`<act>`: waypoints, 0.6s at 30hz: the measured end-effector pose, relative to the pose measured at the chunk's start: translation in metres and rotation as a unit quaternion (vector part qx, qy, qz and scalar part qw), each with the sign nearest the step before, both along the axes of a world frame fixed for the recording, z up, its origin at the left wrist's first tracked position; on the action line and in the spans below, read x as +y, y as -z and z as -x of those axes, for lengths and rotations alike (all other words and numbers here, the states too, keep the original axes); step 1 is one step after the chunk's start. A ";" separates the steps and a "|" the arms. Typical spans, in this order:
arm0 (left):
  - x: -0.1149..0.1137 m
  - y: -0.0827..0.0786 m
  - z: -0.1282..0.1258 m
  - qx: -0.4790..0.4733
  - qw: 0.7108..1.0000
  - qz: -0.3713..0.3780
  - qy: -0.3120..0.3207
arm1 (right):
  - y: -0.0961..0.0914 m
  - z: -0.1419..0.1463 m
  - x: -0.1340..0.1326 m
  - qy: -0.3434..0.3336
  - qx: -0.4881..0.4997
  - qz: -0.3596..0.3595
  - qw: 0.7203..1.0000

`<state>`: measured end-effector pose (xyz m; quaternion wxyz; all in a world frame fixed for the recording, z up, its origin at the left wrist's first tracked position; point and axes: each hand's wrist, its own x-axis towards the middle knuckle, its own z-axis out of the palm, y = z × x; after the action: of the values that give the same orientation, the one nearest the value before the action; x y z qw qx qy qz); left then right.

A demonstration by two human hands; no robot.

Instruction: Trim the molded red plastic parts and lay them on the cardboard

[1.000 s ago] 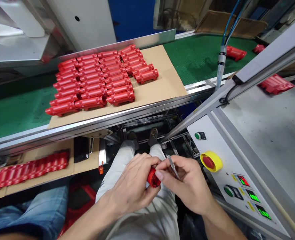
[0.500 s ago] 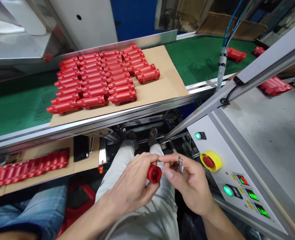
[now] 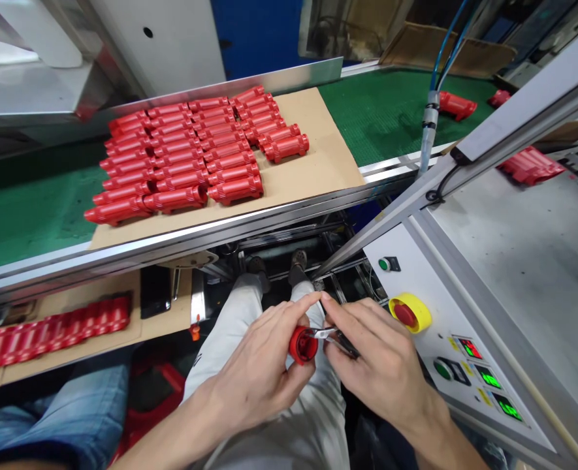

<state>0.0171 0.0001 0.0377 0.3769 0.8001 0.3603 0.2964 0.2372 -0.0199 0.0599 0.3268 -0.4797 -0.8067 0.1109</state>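
My left hand (image 3: pixel 264 356) is closed round a red cylindrical plastic housing (image 3: pixel 302 346), its round open end facing up toward me. My right hand (image 3: pixel 374 356) grips small nippers (image 3: pixel 340 339) with a silver head and dark handles. The metal tip touches or overlaps the rim of the housing's opening; whether it bites into the plastic I cannot tell. Both index fingertips meet just above. The rest of the housing is hidden inside my left hand.
Rows of red housings (image 3: pixel 181 156) lie on a cardboard sheet (image 3: pixel 328 156) over the green conveyor (image 3: pixel 367 108). A control box with a red emergency button (image 3: pixel 406 314) stands at right. At lower left are more red parts (image 3: pixel 73 326), a phone (image 3: pixel 155 290) and another person's leg (image 3: pixel 63 405).
My right hand has turned, bringing the nippers' tip leftward from beside the fingers to the housing's rim. The green lamps on the control box have gone dark.
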 end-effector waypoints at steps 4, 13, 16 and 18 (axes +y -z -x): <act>-0.001 0.000 0.001 0.000 1.000 -0.001 -0.001 | 0.000 -0.004 0.001 -0.011 -0.013 0.007 1.000; 0.001 0.002 0.003 0.006 1.000 0.015 0.006 | -0.003 -0.010 0.007 -0.048 -0.027 0.022 0.998; 0.001 0.002 0.003 -0.001 1.000 0.025 0.016 | -0.002 -0.014 0.009 -0.064 -0.025 0.031 0.997; 0.001 0.002 0.003 -0.005 0.999 0.030 0.018 | -0.001 -0.017 0.010 -0.071 -0.023 0.041 0.996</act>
<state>0.0142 0.0015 0.0359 0.4078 0.7933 0.3526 0.2829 0.2538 -0.0099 0.0605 0.2797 -0.4366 -0.8407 0.1561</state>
